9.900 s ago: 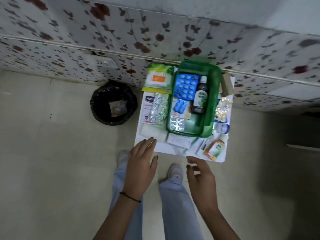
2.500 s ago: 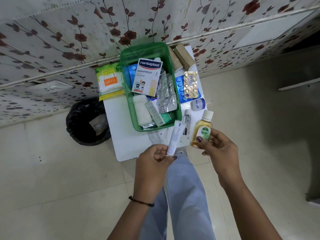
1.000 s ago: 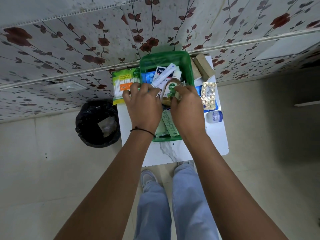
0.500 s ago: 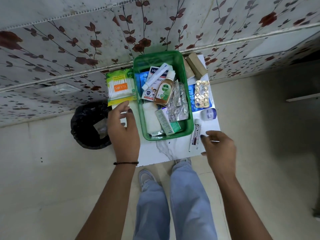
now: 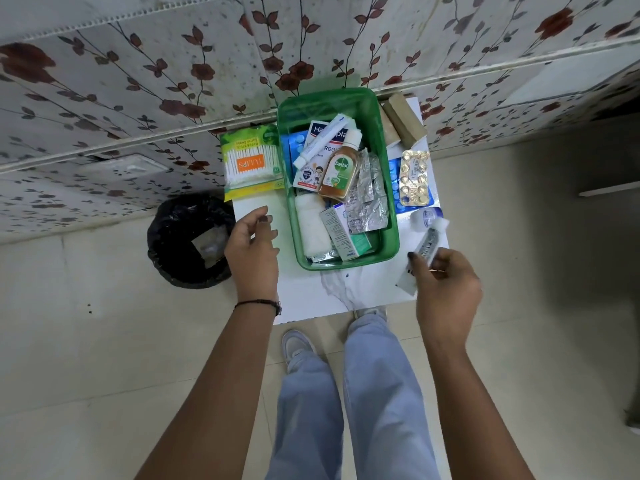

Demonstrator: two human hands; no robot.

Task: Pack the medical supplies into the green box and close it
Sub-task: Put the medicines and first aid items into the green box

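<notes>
The green box [image 5: 393, 237] stands open on a small white table [image 5: 311, 299]. Inside lie a Dettol bottle [image 5: 339, 169], a plaster pack [image 5: 317, 150], a white tube [image 5: 320, 140], foil strips [image 5: 369, 202], a gauze roll [image 5: 311, 225] and a small carton [image 5: 344, 235]. My right hand [image 5: 445, 289] is closed on an ointment tube [image 5: 424, 251] just right of the box. My left hand [image 5: 252, 249] hovers open left of the box, below a cotton bud pack [image 5: 251, 162]. A gold blister strip [image 5: 414, 176], a small jar [image 5: 427, 216] and brown bandage rolls [image 5: 403, 121] lie to the right.
A black-lined bin [image 5: 192, 242] stands on the floor left of the table. The flowered wall [image 5: 173, 81] rises directly behind the table. My legs [image 5: 363, 393] and shoes are below the table's near edge on the tiled floor.
My right hand has picked up the ointment tube from the table and lifted it slightly to the right. My left hand stays open beside the box.
</notes>
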